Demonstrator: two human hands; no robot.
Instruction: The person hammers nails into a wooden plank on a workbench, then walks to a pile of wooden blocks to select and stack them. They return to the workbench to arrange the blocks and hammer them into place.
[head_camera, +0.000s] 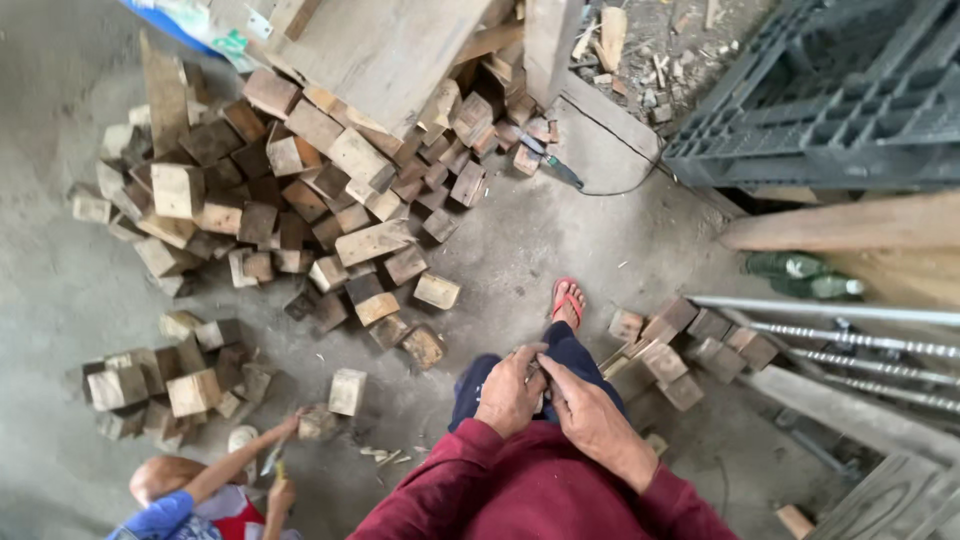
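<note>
The head camera looks straight down at a person who sits over a grey concrete floor (560, 230). The left hand (510, 392) and the right hand (590, 410) meet over the lap, above the dark blue trousers (570, 350). Between the two hands there is a small object (538, 385), pale and mostly hidden, so its kind cannot be told. The fingers of the left hand curl around it from the left side, and the thumb and fingers of the right hand close on it from the right; both hands seem to pinch it, but how tight the grip is cannot be seen. The sleeves (450, 480) are dark red. One foot in a red sandal (567, 300) rests on the floor just ahead of the knees.

In front of the person lies a big heap of wooden blocks (300, 190) (short offcuts, many of them square). A smaller heap of blocks (165, 385) lies at the left, and some more blocks (680, 350) lie just beside the right knee. A single block (347, 390) stands apart between the heaps.

At the lower left another person (190, 500) bends over the floor, with one arm stretched toward a small block (317, 423). At the upper right there is a dark plastic pallet (830, 100), and near it a green bottle (800, 268) lies by some metal rods (860, 340).
</note>
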